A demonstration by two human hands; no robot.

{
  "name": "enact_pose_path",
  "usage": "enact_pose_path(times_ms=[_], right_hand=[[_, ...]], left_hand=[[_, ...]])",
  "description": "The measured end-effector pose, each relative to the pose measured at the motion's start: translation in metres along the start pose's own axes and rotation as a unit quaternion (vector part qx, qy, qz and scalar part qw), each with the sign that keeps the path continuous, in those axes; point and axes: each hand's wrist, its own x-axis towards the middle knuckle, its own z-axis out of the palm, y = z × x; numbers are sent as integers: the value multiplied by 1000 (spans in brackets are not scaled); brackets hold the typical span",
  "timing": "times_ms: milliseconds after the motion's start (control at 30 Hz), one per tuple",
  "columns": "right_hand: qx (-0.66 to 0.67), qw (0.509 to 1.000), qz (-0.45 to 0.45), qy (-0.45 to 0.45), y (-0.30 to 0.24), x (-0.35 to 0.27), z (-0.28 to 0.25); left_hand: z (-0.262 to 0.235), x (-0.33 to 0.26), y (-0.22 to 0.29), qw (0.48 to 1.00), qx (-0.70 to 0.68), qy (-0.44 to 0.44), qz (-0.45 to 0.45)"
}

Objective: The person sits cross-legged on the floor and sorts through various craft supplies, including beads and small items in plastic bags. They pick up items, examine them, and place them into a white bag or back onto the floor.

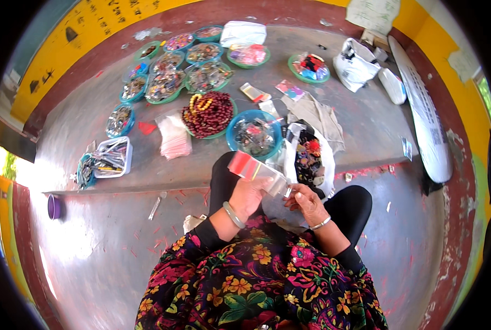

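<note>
Packet [244, 165] was up over the lap, between both hands. Left hand [251, 192] closed round its middle, thumb on top, probably to keep the floppy sleeve flat. Right hand [307, 203] pinched the clear end, likely to control the edge; finer finger detail too small to tell. White sack [329, 170] and blue bowl [231, 135] sat just beyond, presumably for short reach. Beads [201, 124], pink sleeves [175, 137] and tray [129, 157] stood farther left, probably grouped by kind.

Surface: raised grey platform [366, 126], scuffed; lower floor [119, 264] strewn with red scraps. Room: yellow wall [53, 69], maroon band below, paint peeling at right, glare on the floor at left.
</note>
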Motion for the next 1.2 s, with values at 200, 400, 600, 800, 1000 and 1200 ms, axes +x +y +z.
enact_pose_path(times_ms=[200,400,600,800,1000,1200], right_hand=[[-35,994,-17,101,7,-5,-9],[15,987,-44,152,6,-3,-22],[-41,978,-77,190,5,-1,-37],[-226,914,-207,267,-1,-6,-24],[-287,906,-213,227,-8,-10,-19],[-66,973,-78,205,-1,-6,-26]], left_hand=[[9,1,-46,992,119,-22,18],[26,-5,-21,997,65,15,26],[7,-2,-6,987,160,10,2],[6,0,-17,984,166,58,23],[6,1,-24,978,181,61,83],[5,0,-24,979,178,47,86]])
